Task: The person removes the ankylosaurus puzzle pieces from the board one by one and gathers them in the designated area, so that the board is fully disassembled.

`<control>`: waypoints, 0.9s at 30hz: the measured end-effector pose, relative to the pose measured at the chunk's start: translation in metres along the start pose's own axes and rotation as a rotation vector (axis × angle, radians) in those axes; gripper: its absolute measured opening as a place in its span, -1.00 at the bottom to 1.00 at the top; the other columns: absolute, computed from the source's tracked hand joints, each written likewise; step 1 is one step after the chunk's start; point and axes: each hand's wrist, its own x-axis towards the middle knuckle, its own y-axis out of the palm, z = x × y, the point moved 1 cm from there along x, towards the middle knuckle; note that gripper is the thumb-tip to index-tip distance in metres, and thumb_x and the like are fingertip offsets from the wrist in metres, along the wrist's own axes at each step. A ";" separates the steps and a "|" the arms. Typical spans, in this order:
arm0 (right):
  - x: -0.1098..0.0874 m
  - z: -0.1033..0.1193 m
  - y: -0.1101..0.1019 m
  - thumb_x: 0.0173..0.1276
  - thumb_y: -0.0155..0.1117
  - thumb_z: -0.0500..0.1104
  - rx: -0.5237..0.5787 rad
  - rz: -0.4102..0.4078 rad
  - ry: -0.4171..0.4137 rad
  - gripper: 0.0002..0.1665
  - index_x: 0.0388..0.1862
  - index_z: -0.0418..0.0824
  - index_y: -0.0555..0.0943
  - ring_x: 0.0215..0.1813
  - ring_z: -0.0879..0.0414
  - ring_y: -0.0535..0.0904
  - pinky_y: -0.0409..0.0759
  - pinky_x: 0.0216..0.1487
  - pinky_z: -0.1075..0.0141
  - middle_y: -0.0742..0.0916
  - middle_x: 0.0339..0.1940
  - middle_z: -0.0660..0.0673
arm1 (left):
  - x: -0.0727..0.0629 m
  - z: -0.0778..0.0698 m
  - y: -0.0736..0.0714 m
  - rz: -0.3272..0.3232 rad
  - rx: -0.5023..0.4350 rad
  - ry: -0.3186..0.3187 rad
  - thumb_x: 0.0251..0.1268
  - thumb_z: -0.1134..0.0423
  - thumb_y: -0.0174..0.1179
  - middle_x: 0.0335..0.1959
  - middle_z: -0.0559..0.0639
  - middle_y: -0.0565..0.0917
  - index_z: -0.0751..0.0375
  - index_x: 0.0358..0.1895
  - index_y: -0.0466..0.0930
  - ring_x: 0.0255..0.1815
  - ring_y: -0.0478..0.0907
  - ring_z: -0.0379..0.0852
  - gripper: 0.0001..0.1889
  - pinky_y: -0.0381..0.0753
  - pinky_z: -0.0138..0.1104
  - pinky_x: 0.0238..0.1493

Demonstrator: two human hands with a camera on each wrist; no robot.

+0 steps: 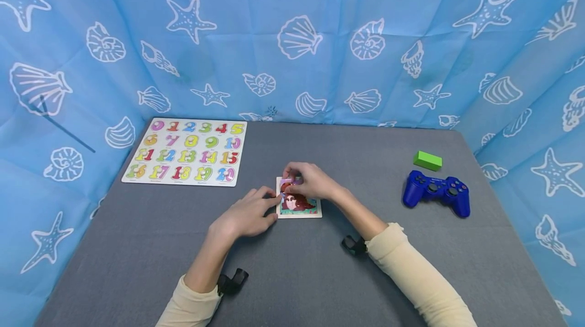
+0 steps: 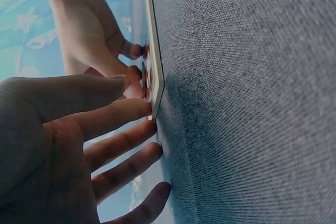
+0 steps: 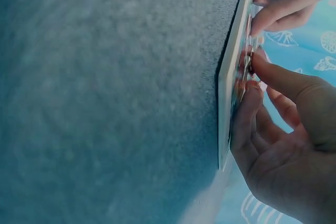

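A small square picture puzzle [image 1: 299, 210] with a cream frame lies flat on the grey table; its picture shows a reddish-brown figure on teal. My left hand [image 1: 249, 213] rests at its left edge, fingers loosely extended, with the index fingertip touching the board, as the left wrist view shows. From above, my right hand [image 1: 313, 181] reaches over the upper part of the board. Between its thumb and fingers it pinches a small puzzle piece [image 3: 251, 65] close over the picture. The fingers hide much of this piece and the board's top edge.
A white number board [image 1: 183, 182] with colourful numerals lies at the back left. On the right are a green block [image 1: 428, 161] and a blue game controller [image 1: 436, 191]. A blue curtain [image 1: 256, 63] with shell and starfish prints stands behind and beside the grey table [image 1: 292, 276].
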 end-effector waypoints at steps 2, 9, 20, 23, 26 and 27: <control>-0.001 -0.002 -0.001 0.51 0.47 -0.24 0.023 -0.008 -0.032 -0.82 0.02 -0.22 0.70 -0.27 0.17 0.61 0.59 -0.16 0.36 0.78 -0.16 -0.16 | 0.000 0.000 -0.001 0.000 0.001 0.001 0.67 0.15 0.17 0.55 0.09 0.46 0.11 0.61 0.46 0.50 0.40 0.13 -0.46 0.49 0.24 0.49; -0.009 -0.007 -0.010 0.53 0.42 -0.25 0.135 -0.015 -0.055 -0.84 0.02 -0.23 0.72 -0.22 0.12 0.66 0.63 -0.10 0.36 0.79 -0.15 -0.18 | 0.000 0.000 -0.001 0.005 -0.008 0.001 0.68 0.15 0.16 0.55 0.09 0.46 0.10 0.62 0.46 0.48 0.41 0.13 -0.46 0.49 0.18 0.51; -0.034 -0.024 -0.034 0.58 0.37 -0.25 0.266 -0.002 0.046 -0.77 0.12 -0.31 0.67 -0.44 0.04 0.58 0.60 -0.45 0.28 0.76 -0.20 -0.33 | 0.002 0.002 -0.001 0.016 -0.029 -0.011 0.67 0.15 0.17 0.53 0.07 0.47 0.08 0.61 0.47 0.46 0.40 0.10 -0.46 0.47 0.14 0.54; -0.041 -0.031 -0.043 0.58 0.38 -0.24 0.251 -0.008 0.075 -0.77 0.12 -0.29 0.68 -0.38 0.02 0.63 0.64 -0.43 0.25 0.77 -0.20 -0.34 | 0.001 0.003 0.000 0.010 -0.033 -0.009 0.67 0.16 0.18 0.53 0.06 0.47 0.08 0.61 0.47 0.46 0.40 0.10 -0.46 0.47 0.13 0.54; -0.047 -0.038 -0.052 0.58 0.38 -0.22 0.238 -0.003 0.105 -0.77 0.13 -0.28 0.69 -0.34 0.03 0.65 0.66 -0.40 0.23 0.77 -0.20 -0.35 | 0.001 0.003 0.000 0.004 -0.031 -0.004 0.66 0.16 0.18 0.53 0.07 0.47 0.09 0.61 0.47 0.46 0.40 0.10 -0.46 0.47 0.12 0.54; -0.049 -0.040 -0.054 0.58 0.38 -0.22 0.232 -0.002 0.114 -0.77 0.13 -0.27 0.69 -0.33 0.03 0.65 0.66 -0.40 0.24 0.77 -0.20 -0.34 | 0.001 0.003 0.000 0.002 -0.031 -0.002 0.66 0.16 0.18 0.53 0.07 0.47 0.09 0.61 0.48 0.46 0.40 0.10 -0.46 0.47 0.12 0.54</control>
